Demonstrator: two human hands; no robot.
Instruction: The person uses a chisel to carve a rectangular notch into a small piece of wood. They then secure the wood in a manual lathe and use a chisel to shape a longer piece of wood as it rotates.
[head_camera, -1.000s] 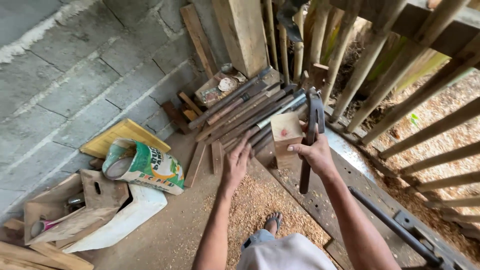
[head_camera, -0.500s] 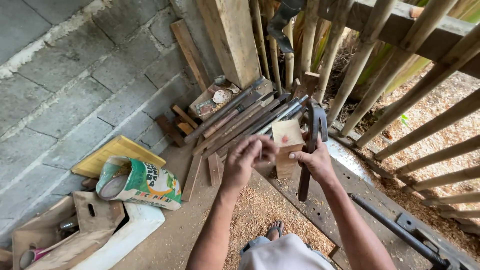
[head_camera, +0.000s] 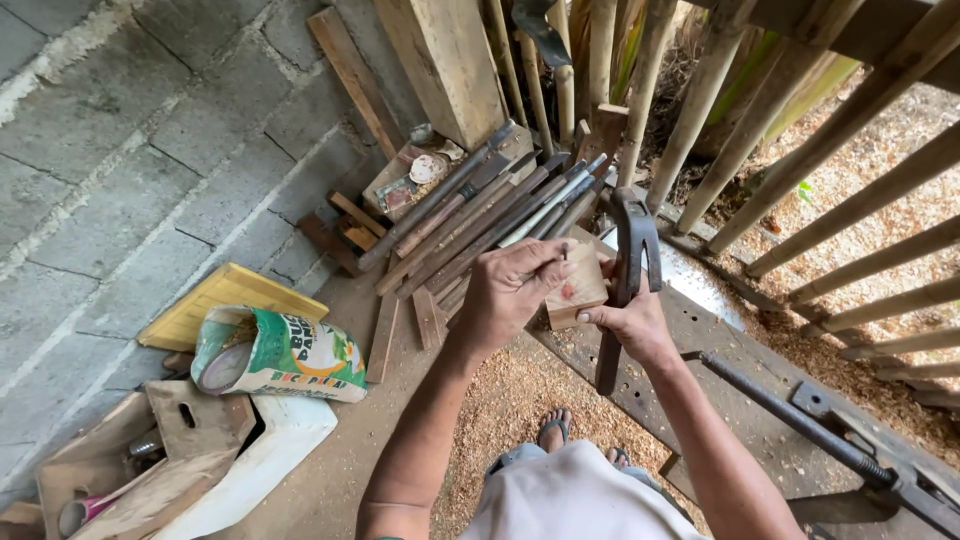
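Right hand (head_camera: 625, 322) pinches the wooden block (head_camera: 573, 288) steady on the workbench (head_camera: 740, 400); left hand (head_camera: 512, 290) holds a pencil (head_camera: 556, 252) to it.

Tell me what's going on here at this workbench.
A person stands at a dusty wooden workbench, holding a small wooden block between both hands. The left hand grips a thin pencil-like stick against the block's top, while the right hand steadies its side and also holds a dark metal tool. Long chisels and rods lie piled just behind, and sawdust covers the floor.
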